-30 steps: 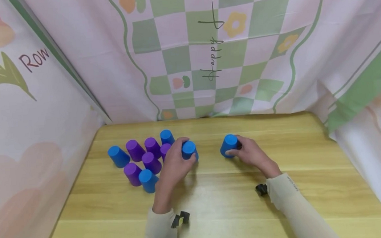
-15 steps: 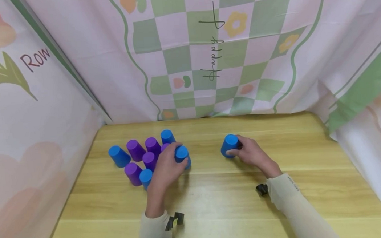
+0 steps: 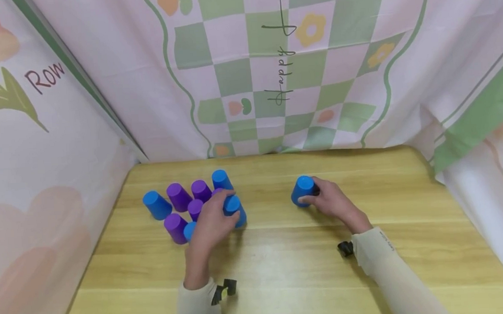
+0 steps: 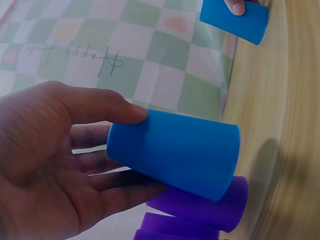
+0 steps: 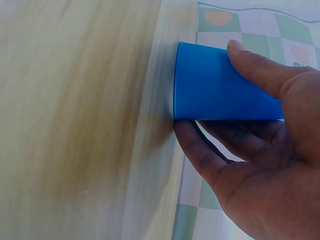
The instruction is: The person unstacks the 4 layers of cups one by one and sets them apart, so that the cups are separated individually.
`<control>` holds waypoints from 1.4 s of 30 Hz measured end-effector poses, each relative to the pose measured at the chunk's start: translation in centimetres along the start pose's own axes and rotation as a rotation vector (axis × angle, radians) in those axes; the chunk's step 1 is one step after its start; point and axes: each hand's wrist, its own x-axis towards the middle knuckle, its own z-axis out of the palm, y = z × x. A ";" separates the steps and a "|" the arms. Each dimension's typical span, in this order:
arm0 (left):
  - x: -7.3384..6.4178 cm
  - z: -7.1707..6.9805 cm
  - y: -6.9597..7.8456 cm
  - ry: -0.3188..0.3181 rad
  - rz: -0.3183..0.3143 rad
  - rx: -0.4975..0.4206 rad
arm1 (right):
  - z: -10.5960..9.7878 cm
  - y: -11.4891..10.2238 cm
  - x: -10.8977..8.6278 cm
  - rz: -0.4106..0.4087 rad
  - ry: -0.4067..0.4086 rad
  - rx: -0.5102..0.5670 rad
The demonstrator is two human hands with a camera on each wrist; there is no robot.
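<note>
In the head view my left hand (image 3: 212,223) grips an upside-down blue cup (image 3: 236,211) at the right side of a cup group. The left wrist view shows the thumb on one side of that cup (image 4: 175,152) and fingers on the other, with purple cups (image 4: 222,207) close behind. Farther right, my right hand (image 3: 332,200) grips a second upside-down blue cup (image 3: 303,191). In the right wrist view its thumb and fingers lie around that cup (image 5: 220,82), whose wide rim is right at the wooden table.
Several purple cups (image 3: 178,198) and blue cups (image 3: 157,205) stand upside down on the left of the wooden table (image 3: 284,270). My left hand partly hides some. A checkered curtain (image 3: 272,69) hangs behind the table, and a printed cloth (image 3: 54,188) lines the left side.
My left hand has carried its blue cup left and slightly nearer, up to the cup group. My right hand and its blue cup have stayed in place.
</note>
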 end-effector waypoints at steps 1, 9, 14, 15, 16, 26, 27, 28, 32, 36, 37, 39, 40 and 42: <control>-0.1 -0.1 -0.1 -0.004 0.008 0.005 | 0.0 0.0 0.0 -0.002 0.001 -0.001; -0.5 -1.1 -0.2 -0.039 -0.005 0.028 | -0.2 0.1 0.1 -0.009 0.011 0.000; -0.8 -1.5 -0.5 -0.059 -0.030 0.045 | -0.2 0.2 0.1 -0.012 0.008 -0.002; -0.8 -1.5 -0.6 -0.063 -0.033 0.046 | -0.2 0.2 0.1 -0.013 0.007 -0.003; -0.9 -1.6 -0.7 -0.065 -0.032 0.051 | -0.2 0.2 0.1 -0.014 0.007 -0.004; -1.0 -2.2 -1.2 -0.085 -0.089 0.098 | -0.2 0.3 0.1 -0.016 0.009 -0.004; -1.0 -2.2 -1.2 -0.087 -0.096 0.101 | -0.2 0.3 0.0 -0.015 0.008 -0.002; -1.1 -2.2 -1.2 -0.088 -0.100 0.105 | -0.2 0.3 0.0 -0.014 0.009 -0.001; -1.2 -2.4 -1.4 -0.087 -0.111 0.109 | -0.1 0.2 0.0 -0.011 0.006 0.004; -1.2 -2.4 -1.4 -0.081 -0.109 0.112 | 0.0 0.3 0.0 -0.007 0.006 0.005; -1.1 -2.4 -1.4 -0.080 -0.110 0.112 | 0.0 0.3 0.0 -0.003 0.009 0.005; -1.1 -2.4 -1.5 -0.079 -0.111 0.114 | 0.0 0.2 0.0 -0.009 0.007 0.000; -1.1 -2.3 -1.5 -0.079 -0.111 0.114 | 0.0 0.2 0.0 -0.010 0.006 -0.001; -1.1 -2.3 -1.5 -0.077 -0.111 0.115 | 0.0 0.1 0.0 -0.009 0.008 0.000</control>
